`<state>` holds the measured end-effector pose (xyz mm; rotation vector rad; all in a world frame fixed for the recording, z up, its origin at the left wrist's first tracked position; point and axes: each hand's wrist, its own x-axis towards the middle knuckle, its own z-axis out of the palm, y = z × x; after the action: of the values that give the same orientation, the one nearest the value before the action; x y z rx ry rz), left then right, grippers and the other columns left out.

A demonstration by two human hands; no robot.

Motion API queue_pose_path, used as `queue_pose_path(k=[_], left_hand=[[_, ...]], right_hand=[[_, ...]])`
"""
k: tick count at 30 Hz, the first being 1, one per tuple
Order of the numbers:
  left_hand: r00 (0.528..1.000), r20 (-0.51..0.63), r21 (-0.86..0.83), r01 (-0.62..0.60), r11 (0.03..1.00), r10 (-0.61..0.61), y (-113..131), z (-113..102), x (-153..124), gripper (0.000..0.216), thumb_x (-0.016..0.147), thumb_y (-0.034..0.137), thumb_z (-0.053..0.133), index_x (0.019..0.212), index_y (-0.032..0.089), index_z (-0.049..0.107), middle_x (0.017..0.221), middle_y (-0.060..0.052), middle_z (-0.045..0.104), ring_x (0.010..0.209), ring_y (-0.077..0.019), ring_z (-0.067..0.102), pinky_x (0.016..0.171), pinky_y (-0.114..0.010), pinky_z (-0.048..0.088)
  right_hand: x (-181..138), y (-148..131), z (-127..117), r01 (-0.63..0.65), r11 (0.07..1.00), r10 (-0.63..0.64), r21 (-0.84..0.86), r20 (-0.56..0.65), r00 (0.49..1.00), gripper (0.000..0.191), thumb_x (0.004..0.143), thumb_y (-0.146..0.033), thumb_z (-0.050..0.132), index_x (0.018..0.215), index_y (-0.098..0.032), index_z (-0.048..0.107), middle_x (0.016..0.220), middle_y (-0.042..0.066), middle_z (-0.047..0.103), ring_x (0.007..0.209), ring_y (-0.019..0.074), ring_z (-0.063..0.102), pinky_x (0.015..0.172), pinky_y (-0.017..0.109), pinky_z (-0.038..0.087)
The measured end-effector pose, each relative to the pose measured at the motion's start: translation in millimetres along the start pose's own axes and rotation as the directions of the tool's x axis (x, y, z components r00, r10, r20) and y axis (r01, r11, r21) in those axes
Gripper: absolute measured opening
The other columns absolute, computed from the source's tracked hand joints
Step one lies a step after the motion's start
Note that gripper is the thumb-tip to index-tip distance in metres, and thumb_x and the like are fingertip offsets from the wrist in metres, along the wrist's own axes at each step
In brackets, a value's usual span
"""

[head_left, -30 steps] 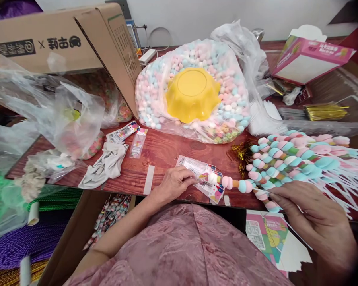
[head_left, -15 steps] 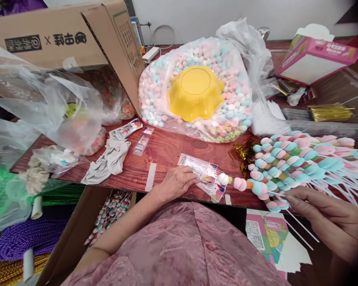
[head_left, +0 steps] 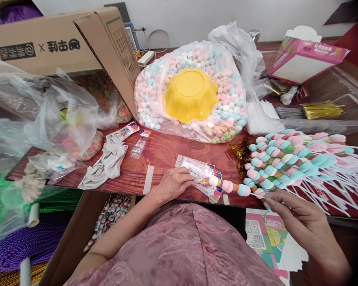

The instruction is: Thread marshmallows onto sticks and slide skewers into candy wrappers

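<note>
My right hand (head_left: 301,222) pinches the white stick of a marshmallow skewer (head_left: 228,186), threaded with pink, blue and white marshmallows. The skewer's tip end lies at the printed clear plastic bags (head_left: 193,163) on the table; I cannot tell how far inside one it is. My left hand (head_left: 174,184) has its fingers closed at the left part of the top bag, gripping its edge near the skewer's tip. Right of this, many finished marshmallow skewers (head_left: 289,159) lie in a pile, white sticks pointing right.
Behind the bags, a large bag of marshmallows (head_left: 232,87) carries an upturned yellow bowl (head_left: 191,93). A cardboard box (head_left: 107,51) stands at the left, with grey gloves (head_left: 106,165) before it. Gold twist ties (head_left: 322,111) and a pink carton (head_left: 308,59) are at the right.
My right hand has moved left with the skewer, bringing its tip further over the plastic bags and closer to my left hand. The left hand stays at the bags; the view shifted slightly.
</note>
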<state>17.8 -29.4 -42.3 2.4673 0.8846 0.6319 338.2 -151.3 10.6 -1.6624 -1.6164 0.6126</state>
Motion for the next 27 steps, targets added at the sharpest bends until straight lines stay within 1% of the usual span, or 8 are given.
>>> queue_pose_path(k=[3,7,9,14,16,19,23,27], left_hand=[[1.000,0.003,0.001,-0.001,1.000,0.001,-0.1,-0.4,-0.2,0.020,0.092,0.027,0.058,0.087,0.018,0.075,0.086,-0.006,0.069,0.077,-0.0139,0.063,0.070,-0.024,0.047],[1.000,0.016,0.068,-0.018,0.998,0.017,0.8,0.0,-0.8,0.020,0.093,0.024,0.056,0.090,0.019,0.075,0.087,-0.006,0.068,0.078,-0.0143,0.062,0.069,-0.025,0.047],[0.999,0.032,0.105,-0.033,0.994,0.030,2.0,-0.3,-1.0,0.020,0.093,0.023,0.055,0.090,0.019,0.075,0.086,-0.005,0.067,0.077,-0.0141,0.061,0.068,-0.025,0.046],[0.997,0.063,0.093,-0.048,0.995,0.042,5.2,-2.9,-1.2,0.021,0.094,0.023,0.054,0.091,0.018,0.074,0.088,-0.005,0.067,0.078,-0.0140,0.061,0.069,-0.025,0.045],[0.997,0.070,0.084,-0.041,0.996,0.035,5.9,-3.1,-1.5,0.020,0.093,0.024,0.055,0.091,0.019,0.074,0.089,-0.006,0.067,0.079,-0.0143,0.061,0.070,-0.025,0.045],[0.998,0.063,0.047,-0.016,0.999,0.013,5.4,-1.2,-1.9,0.018,0.091,0.024,0.057,0.088,0.020,0.075,0.090,-0.006,0.067,0.080,-0.0150,0.061,0.070,-0.026,0.045],[0.996,-0.024,-0.206,0.076,0.976,-0.082,2.3,2.0,-1.0,0.018,0.090,0.022,0.058,0.083,0.018,0.074,0.082,-0.005,0.069,0.075,-0.0143,0.063,0.070,-0.026,0.048],[0.976,-0.055,-0.392,0.172,0.904,-0.209,2.7,0.1,1.3,0.015,0.086,0.023,0.064,0.075,0.016,0.070,0.073,-0.004,0.068,0.069,-0.0133,0.062,0.067,-0.024,0.047]], right_hand=[[-1.5,4.5,-0.5,-0.025,0.998,0.028,-0.056,0.058,0.998,0.016,0.082,-0.038,0.066,0.080,-0.024,0.073,0.081,0.002,0.072,0.073,0.0193,0.066,0.067,0.024,0.053],[-6.3,12.2,-0.7,-0.189,0.973,0.212,-0.131,0.193,0.958,0.033,0.083,-0.051,0.060,0.074,-0.022,0.072,0.072,0.002,0.070,0.065,0.0195,0.064,0.055,0.024,0.050],[-8.5,14.0,0.2,-0.243,0.962,0.267,-0.126,0.235,0.935,0.038,0.083,-0.055,0.058,0.070,-0.021,0.070,0.068,0.001,0.067,0.062,0.0181,0.061,0.053,0.023,0.049],[-13.3,12.1,2.2,-0.245,0.969,0.245,-0.038,0.294,0.924,0.036,0.085,-0.052,0.056,0.072,-0.020,0.069,0.074,0.001,0.066,0.066,0.0163,0.060,0.060,0.023,0.050],[-16.0,12.6,1.9,-0.223,0.975,0.214,0.004,0.266,0.940,0.033,0.085,-0.049,0.058,0.075,-0.020,0.070,0.077,0.002,0.066,0.069,0.0164,0.061,0.062,0.024,0.051],[-20.9,16.7,0.9,-0.227,0.972,0.216,0.055,0.157,0.964,0.024,0.083,-0.044,0.063,0.086,-0.022,0.073,0.083,0.002,0.069,0.075,0.0185,0.063,0.065,0.025,0.052],[-25.8,21.4,0.8,-0.272,0.948,0.273,0.167,0.014,0.962,0.019,0.078,-0.041,0.071,0.087,-0.025,0.076,0.085,0.002,0.072,0.077,0.0211,0.066,0.068,0.026,0.055],[-27.3,17.8,4.0,-0.274,0.940,0.291,0.205,-0.056,0.955,0.020,0.073,-0.042,0.074,0.084,-0.026,0.076,0.080,0.002,0.072,0.074,0.0225,0.066,0.069,0.028,0.056]])
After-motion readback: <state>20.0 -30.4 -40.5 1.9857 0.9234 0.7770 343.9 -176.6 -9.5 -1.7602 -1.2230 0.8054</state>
